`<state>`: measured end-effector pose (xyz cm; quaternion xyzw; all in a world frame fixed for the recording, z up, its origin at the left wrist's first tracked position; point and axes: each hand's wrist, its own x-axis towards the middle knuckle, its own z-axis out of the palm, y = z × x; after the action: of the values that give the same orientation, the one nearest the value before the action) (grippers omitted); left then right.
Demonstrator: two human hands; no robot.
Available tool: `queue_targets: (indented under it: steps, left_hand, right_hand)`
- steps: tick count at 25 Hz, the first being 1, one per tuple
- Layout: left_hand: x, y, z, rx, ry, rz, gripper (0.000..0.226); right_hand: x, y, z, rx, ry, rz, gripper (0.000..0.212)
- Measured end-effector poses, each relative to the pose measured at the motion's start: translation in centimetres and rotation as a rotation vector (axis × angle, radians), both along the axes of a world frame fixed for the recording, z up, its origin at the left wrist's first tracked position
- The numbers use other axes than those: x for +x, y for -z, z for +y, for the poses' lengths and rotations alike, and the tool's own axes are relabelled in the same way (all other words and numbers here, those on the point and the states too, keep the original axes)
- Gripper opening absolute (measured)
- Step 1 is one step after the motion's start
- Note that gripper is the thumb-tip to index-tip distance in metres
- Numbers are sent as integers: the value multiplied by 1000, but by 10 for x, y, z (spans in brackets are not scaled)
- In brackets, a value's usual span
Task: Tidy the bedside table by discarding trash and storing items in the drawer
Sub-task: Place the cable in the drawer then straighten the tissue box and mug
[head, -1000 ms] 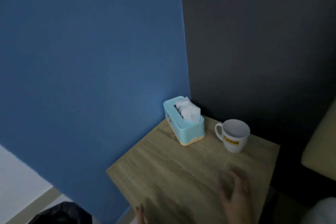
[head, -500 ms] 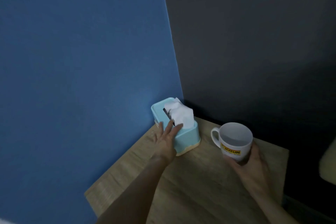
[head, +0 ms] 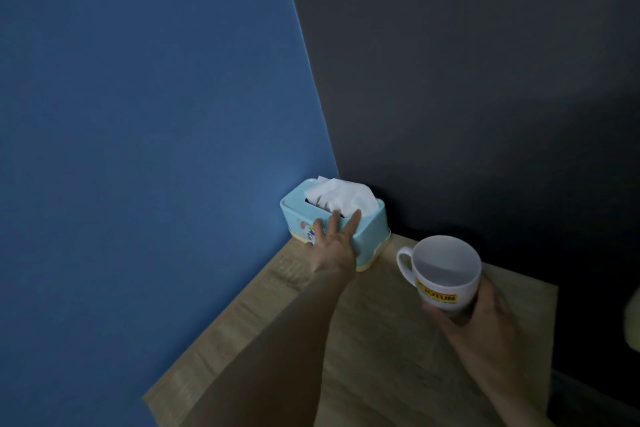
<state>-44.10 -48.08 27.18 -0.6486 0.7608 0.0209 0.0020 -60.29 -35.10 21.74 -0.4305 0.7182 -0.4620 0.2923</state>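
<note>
Now left hand point(head: 334, 242) spread flat against tissue box point(head: 367, 236), right hand point(head: 481, 319) cupped around white mug point(head: 446, 274) on table point(head: 381, 357).

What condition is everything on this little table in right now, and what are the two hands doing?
Tissue box: upright in the wall corner, white tissue sticking out.
Mug: upright, looks empty.
Left hand: fingers spread flat against the tissue box.
Right hand: wrapped around the mug.
Table: wooden top, otherwise bare.
</note>
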Motion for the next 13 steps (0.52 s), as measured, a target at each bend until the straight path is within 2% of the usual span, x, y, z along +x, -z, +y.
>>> queue_targets:
  steps: [6, 13]
  left_hand:
    - [-12, -7, -12, 135, -33, 75, 86]
    - [-11, -14, -12, 193, -33, 88, 91]
  right_hand:
    - [-1, 2, -3, -13, -7, 2, 94]
    - [13, 1, -35, -78, 23, 99, 89]
